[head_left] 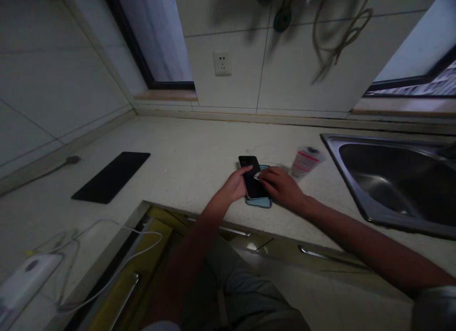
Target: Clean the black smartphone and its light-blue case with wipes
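Note:
A black smartphone (pixel 252 179) lies over a light blue phone case (pixel 259 203) on the counter, its camera end pointing to the wall. My left hand (pixel 235 184) grips the phone's left edge, with the thumb across its surface. Against the phone's right half, my right hand (pixel 281 186) pinches a small crumpled white piece (pixel 257 176), perhaps tissue or a wipe. Just beyond my right hand stands a clear, see-through container or packet (pixel 306 162) with red printing; its exact kind is hard to make out.
A steel sink (pixel 356 198) is set into the counter at right. To the left lie a black flat board (pixel 110 178) and a white device (pixel 32 278) with a white cable (pixel 131 260). Cabinet handles (pixel 231 230) line the front edge. A socket (pixel 222 64) is on the wall.

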A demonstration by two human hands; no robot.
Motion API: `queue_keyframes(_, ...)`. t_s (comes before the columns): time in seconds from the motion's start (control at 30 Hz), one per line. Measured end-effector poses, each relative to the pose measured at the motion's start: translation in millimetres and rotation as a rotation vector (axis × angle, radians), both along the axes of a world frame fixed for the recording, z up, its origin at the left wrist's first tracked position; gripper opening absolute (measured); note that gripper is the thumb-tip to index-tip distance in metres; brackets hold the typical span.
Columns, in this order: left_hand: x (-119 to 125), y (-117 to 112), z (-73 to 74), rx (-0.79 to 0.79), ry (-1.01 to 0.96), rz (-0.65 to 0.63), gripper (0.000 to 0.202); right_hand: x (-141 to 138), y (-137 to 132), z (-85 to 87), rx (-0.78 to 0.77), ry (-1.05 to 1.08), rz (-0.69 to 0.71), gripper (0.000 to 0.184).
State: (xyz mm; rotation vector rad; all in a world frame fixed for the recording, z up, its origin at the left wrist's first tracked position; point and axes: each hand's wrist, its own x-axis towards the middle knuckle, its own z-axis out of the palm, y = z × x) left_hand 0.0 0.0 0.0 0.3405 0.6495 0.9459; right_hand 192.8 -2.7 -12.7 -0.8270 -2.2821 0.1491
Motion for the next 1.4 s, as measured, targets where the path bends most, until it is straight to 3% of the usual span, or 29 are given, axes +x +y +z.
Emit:
queue_keyframes(0.4,-1,-3,4.3,0.002,0.044,-0.018,0.011,-5,1,-1.4,-0.041,0.057,-0.113,0.034)
queue_keyframes(0.7,0,-5,6.7,0.063,0.067,-0.039,0.026,-14,4,0.7,-0.096,0.032,-0.119,0.054)
queue_keyframes(1.03,1,-5,8.4,0.168,-0.035,-0.077,0.039,-25,-3,9.3,-0.023,-0.129,0.042,0.064)
queue_keyframes(1.23,-3,-7,12.1,0.03,-0.038,-0.058,0.059,-31,-16,10.3,0.044,-0.164,0.191,0.055)
queue_keyframes(1.4,-5,-5,18.5,-0.022,-0.131,-0.045,0.071,-29,-20,18.6,0.113,-0.155,0.281,0.036)
